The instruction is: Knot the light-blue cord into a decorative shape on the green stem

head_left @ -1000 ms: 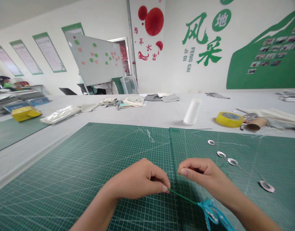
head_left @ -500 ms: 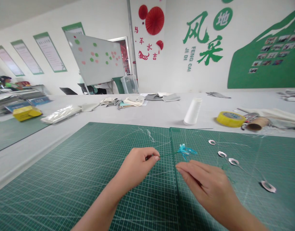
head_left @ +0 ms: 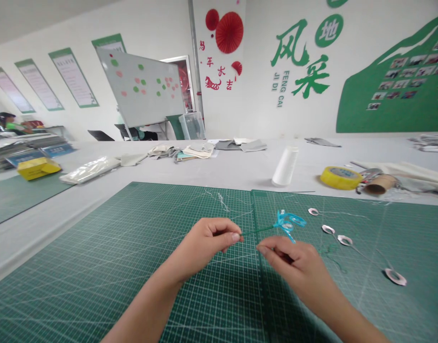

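Observation:
Between the thumb and fingers of my left hand (head_left: 206,245) is the end of a thin green stem (head_left: 260,230). At the stem's other end is a blue flower (head_left: 285,222) with looped petals and clear, bead-like parts, pointing right above the mat. My right hand (head_left: 299,267) is pinched closed just below the stem; whatever lies between its fingertips is too small to make out. A loose tangle of green thread (head_left: 332,252) lies to the right of that hand. Both hands are over the green cutting mat (head_left: 133,228).
Several pale rings with thin tails, one a pink-edged ring (head_left: 395,277), lie on the mat's right side. White thread (head_left: 223,202) lies farther back. Behind stand a white cone (head_left: 285,166), yellow tape roll (head_left: 341,177), cardboard tube (head_left: 380,185) and yellow box (head_left: 38,168). A person sits far left.
The flower has moved right and its stem shows longer beside my left fingers. My right hand has shifted slightly left, its fingers more curled.

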### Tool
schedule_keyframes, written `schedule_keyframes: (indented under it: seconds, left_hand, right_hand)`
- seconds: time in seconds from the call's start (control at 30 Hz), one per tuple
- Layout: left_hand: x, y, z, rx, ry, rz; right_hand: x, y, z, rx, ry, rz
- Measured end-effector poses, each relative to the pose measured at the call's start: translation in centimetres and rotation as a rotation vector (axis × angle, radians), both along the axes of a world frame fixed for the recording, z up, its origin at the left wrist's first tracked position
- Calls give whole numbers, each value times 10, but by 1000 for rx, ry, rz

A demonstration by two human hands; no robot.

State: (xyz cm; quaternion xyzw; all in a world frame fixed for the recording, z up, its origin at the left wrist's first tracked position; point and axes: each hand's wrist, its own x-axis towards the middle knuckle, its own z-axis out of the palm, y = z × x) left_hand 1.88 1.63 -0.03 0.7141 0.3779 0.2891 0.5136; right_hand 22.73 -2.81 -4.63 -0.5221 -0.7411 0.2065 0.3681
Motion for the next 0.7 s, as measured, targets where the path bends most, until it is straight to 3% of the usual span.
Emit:
schedule_keyframes:
  seconds: [0.2,0.47,0.57,0.7]
  left_hand:
    - [-1,-5,3,-76,-1,-196]
    - [-4,-8,1,8,176,-426]
    - [-4,-8,-1,79,255,-442]
    - [-2,-8,-4,213,356,-363]
  right_hand:
    - [7,8,-4,-192,158,51]
    - [13,13,2,-312,318,215]
    - [15,12,7,-313,270,220]
    - [18,10,10,-266,167,162]
